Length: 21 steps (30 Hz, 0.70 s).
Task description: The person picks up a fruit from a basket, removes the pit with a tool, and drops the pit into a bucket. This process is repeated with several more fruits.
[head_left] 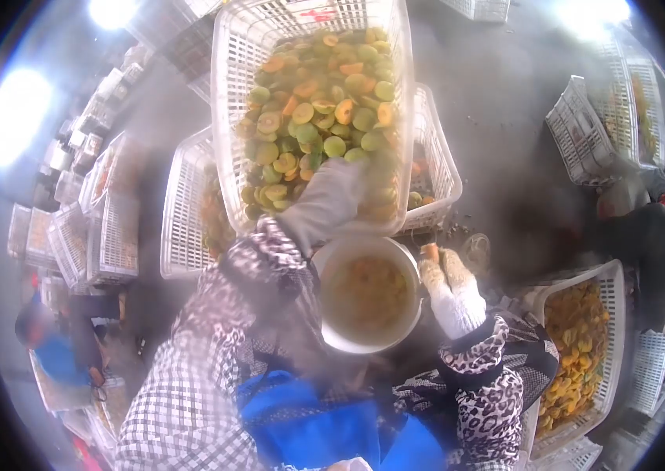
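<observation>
My gloved left hand [331,192] reaches over the near edge of a white plastic basket [228,118], its fingertips down at the halved green and orange fruit [325,118]. Haze blurs the fingers. Below the basket, between my arms, stands a white bucket [332,337] with murky contents, orange bits among them [368,290]. Just right of its rim is my right hand [452,290] in a white, stained glove. The fingers of that hand are curled round a small tool with a brown end [430,251]; its kind I cannot tell.
Two more white baskets [179,204] [446,177] stand beneath the tilted fruit basket. At right, a basket [613,337] holds yellow-orange fruit pieces [576,353]. Stacked crates [113,235] line the left. One person [65,345] is at left, another [646,251] at right.
</observation>
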### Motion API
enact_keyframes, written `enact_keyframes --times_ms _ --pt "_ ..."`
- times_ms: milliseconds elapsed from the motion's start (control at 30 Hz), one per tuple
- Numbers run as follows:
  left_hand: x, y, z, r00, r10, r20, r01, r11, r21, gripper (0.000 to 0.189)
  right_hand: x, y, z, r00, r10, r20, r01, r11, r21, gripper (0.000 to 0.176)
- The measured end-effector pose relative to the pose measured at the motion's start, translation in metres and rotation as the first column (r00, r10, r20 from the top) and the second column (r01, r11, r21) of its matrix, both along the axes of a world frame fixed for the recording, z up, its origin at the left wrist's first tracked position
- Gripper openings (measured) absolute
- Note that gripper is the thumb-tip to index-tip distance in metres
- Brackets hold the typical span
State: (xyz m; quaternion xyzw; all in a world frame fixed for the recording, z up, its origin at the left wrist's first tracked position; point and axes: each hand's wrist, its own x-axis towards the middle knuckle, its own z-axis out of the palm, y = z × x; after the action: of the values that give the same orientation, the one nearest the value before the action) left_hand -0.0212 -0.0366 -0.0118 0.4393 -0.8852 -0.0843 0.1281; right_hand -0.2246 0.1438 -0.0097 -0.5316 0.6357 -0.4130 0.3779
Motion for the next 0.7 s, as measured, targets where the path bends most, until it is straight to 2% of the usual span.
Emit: enact_keyframes --times_ms 33,67,100,133,167,200,233,267,300,367,400,433,467,500,533,567,600,633,667,700 --pt "-0.001 0.003 0.012 0.791 0.469 -0.394 -0.155 0.776 0.611 0.043 0.005 -0.003 0.001 0.994 -0.055 0.093 0.049 0.996 0.07 0.028" --pt "0.004 0.006 0.021 0.794 0.465 -0.391 -0.153 0.776 0.611 0.043 0.012 -0.007 0.011 0.994 -0.06 0.096 0.053 0.996 0.071 0.028" --pt "0.012 0.008 0.03 0.832 0.125 -0.54 0.102 0.923 0.371 0.035 0.019 -0.012 0.026 0.975 -0.118 0.187 0.107 0.992 0.068 0.024" --pt "0.014 0.011 0.039 0.771 -0.241 -0.59 0.358 0.93 0.087 0.03 0.025 -0.016 0.037 0.946 -0.175 0.273 0.162 0.984 0.069 0.02" --pt "0.004 0.023 0.049 0.766 -0.246 -0.594 0.366 0.926 0.088 0.03 0.03 -0.018 0.041 0.955 -0.153 0.252 0.161 0.987 -0.011 0.024" --pt "-0.012 0.04 0.059 0.661 -0.105 -0.743 0.408 0.881 0.239 0.03 0.036 -0.02 0.041 0.955 -0.165 0.247 0.172 0.985 -0.008 0.024" --pt "-0.023 0.051 0.063 0.543 0.069 -0.837 0.471 0.8 0.372 0.03 0.044 -0.022 0.037 0.974 -0.205 0.097 0.215 0.971 -0.1 0.022" --pt "-0.026 0.053 0.06 0.541 0.07 -0.838 0.483 0.79 0.377 0.03 0.048 -0.024 0.029 0.966 -0.255 -0.052 0.241 0.951 -0.192 0.02" --pt "-0.028 0.056 0.056 0.526 0.132 -0.84 0.474 0.775 0.419 0.033 0.047 -0.025 0.009 0.932 -0.302 -0.2 0.21 0.9 -0.381 0.02" --pt "-0.037 0.058 0.052 0.512 0.202 -0.835 0.469 0.748 0.469 0.036 0.045 -0.025 0.012 0.928 -0.284 -0.241 0.188 0.915 -0.356 0.017" --pt "-0.044 0.059 0.051 0.346 0.483 -0.804 0.507 0.625 0.594 0.029 0.044 -0.025 0.015 0.927 -0.255 -0.275 0.155 0.928 -0.338 0.015" --pt "-0.047 0.059 0.05 0.173 0.726 -0.666 0.569 0.479 0.669 0.023 0.042 -0.022 0.025 0.927 -0.252 -0.279 0.154 0.932 -0.329 0.015" --pt "-0.045 0.057 0.049 0.172 0.732 -0.659 0.567 0.474 0.674 0.023 0.039 -0.019 0.04 0.969 -0.108 -0.223 0.076 0.986 -0.147 0.02" --pt "-0.042 0.053 0.047 0.122 0.834 -0.538 0.704 0.309 0.639 0.022 0.038 -0.019 0.046 0.99 0.025 -0.139 -0.021 0.999 0.034 0.031" --pt "-0.04 0.05 0.046 0.098 0.912 -0.398 0.821 0.152 0.551 0.021 0.039 -0.018 0.033 0.99 0.029 -0.138 -0.024 0.999 0.04 0.031" --pt "-0.038 0.052 0.045 0.095 0.914 -0.393 0.82 0.152 0.552 0.021 0.04 -0.018 0.014 0.936 -0.024 -0.351 -0.035 0.986 -0.161 0.032" --pt "-0.036 0.057 0.045 0.214 0.716 -0.664 0.711 0.352 0.608 0.023 0.04 -0.016 -0.003 0.838 -0.116 -0.533 -0.092 0.933 -0.348 0.033" --pt "-0.035 0.061 0.048 0.37 0.437 -0.819 0.603 0.557 0.57 0.026 0.04 -0.016 0.013 0.737 -0.22 -0.639 -0.141 0.875 -0.464 0.033" --pt "-0.035 0.064 0.053 0.367 0.443 -0.818 0.601 0.559 0.572 0.026 0.041 -0.017 0.011 0.738 -0.213 -0.641 -0.147 0.876 -0.46 0.033" --pt "-0.035 0.066 0.058 0.436 0.324 -0.84 0.527 0.665 0.53 0.022 0.043 -0.017 0.006 0.721 -0.218 -0.658 -0.15 0.877 -0.456 0.034"
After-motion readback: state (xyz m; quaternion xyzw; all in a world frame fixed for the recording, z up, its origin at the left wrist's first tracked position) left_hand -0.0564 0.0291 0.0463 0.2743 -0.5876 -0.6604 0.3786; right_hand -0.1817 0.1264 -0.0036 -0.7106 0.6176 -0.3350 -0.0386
